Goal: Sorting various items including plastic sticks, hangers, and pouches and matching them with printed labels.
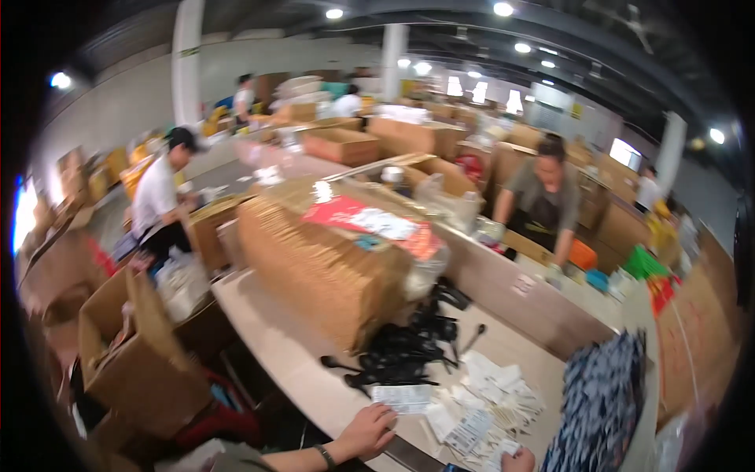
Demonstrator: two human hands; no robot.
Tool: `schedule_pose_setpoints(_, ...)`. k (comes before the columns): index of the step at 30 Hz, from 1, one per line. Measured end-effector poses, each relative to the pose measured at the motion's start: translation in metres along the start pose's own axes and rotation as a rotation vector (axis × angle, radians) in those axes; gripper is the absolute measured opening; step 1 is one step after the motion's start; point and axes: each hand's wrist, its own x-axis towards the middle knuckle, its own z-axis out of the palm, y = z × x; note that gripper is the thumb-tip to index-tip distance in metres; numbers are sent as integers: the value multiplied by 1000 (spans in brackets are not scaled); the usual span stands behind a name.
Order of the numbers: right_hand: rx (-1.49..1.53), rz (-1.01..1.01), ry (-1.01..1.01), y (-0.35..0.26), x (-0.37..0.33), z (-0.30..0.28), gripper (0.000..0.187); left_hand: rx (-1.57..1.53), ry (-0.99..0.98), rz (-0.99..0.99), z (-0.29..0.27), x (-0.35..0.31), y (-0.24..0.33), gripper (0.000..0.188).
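My left hand [368,429] rests at the table's near edge, fingers stretched forward, the tips at the corner of a white printed label packet [403,398]. At the lower edge my right hand [517,459], partly cut off by the frame, has its fingers closed on a small white packet [500,451]. Between and beyond my hands lies a loose heap of white packets [495,385], some printed. Farther off is a heap of black spoon-shaped items [405,346] with thin handles. Right of the white heap stands a tall pile of blue-grey patterned pieces [599,401].
A long stack of brown cardboard pieces [314,271], topped by a red and white bag [370,220], covers the table's left side. A low partition [519,287] runs behind. Across it a person [543,193] works. Open cartons [141,354] stand at left, near another person [161,193].
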Motion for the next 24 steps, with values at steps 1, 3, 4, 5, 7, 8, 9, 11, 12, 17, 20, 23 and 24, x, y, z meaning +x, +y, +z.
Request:
schedule_pose_setpoints(1, 35, -19, -23, -25, -16, -4, 27, 29, 20, -41, 2, -5, -3, 48)
schedule_pose_setpoints(3, -326, -104, 226, -42, -25, 15, 26, 76, 69, -76, -4, -3, -1, 49)
schedule_pose_setpoints(4, -307, -90, 234, -48, -27, 16, 26, 57, 67, -94, -9, -2, 7, 51)
schedule_pose_setpoints(5, -288, -81, 241, -52, -28, 16, 26, 74, 46, -119, -13, -2, 12, 51)
schedule_pose_setpoints(7, -213, -33, 234, -52, -28, 12, 26, 49, 49, -119, -16, 0, 15, 51)
schedule_pose_setpoints(8, -149, -33, 196, -48, -27, 11, 27, 33, 32, -79, -15, 2, 14, 51)
schedule_pose_setpoints(9, -144, -8, 215, -42, -26, 10, 27, 34, 35, -87, -14, 2, 14, 51)
schedule_pose_setpoints(11, -79, -59, 223, -30, -22, 13, 31, 30, 34, -85, -13, 2, 14, 51)
schedule_pose_setpoints(12, -75, -65, 244, -26, -20, 16, 29, 48, 38, -86, -13, -1, 14, 51)
schedule_pose_setpoints(17, -6, -98, 327, -12, -16, 21, 28, 75, 41, -85, -16, -9, 19, 50)
schedule_pose_setpoints(20, 165, -86, 278, -2, -9, 17, 25, 84, 12, -96, -10, -6, 8, 49)
schedule_pose_setpoints(23, 480, -93, 227, -13, -15, -1, 35, 65, -3, -122, -8, -2, 10, 48)
schedule_pose_setpoints(24, 604, -68, 243, -3, -8, 2, 45, 55, 14, -122, -6, 2, 9, 49)
